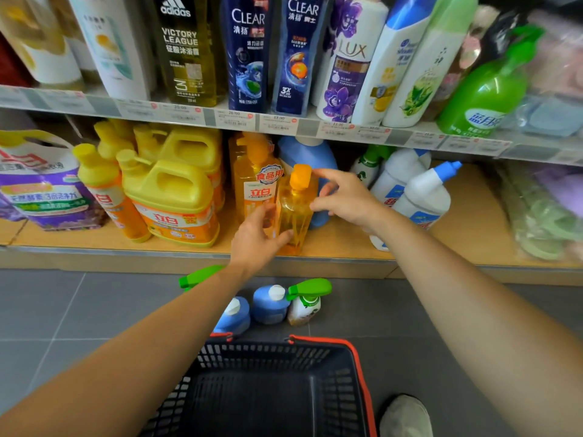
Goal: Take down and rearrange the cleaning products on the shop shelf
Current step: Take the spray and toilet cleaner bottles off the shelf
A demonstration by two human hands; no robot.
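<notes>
Orange bottle (295, 209) stood at the lower shelf's (340, 244) front edge, left hand (255, 238) gripped its lower body, right hand (344, 197) spread wide beside its cap, blue bottle (310, 156) crowded behind, yellow jugs (176, 197) left, white bottles (422, 197) right, black basket (356, 367) on the floor below.

Bright, even shop lighting, soft shadow beneath the upper shelf (209, 116), a glare spot on the green bottle (482, 89), strong wide-angle bending near the frame edges, and blurred price labels (235, 120) and corner goods.
</notes>
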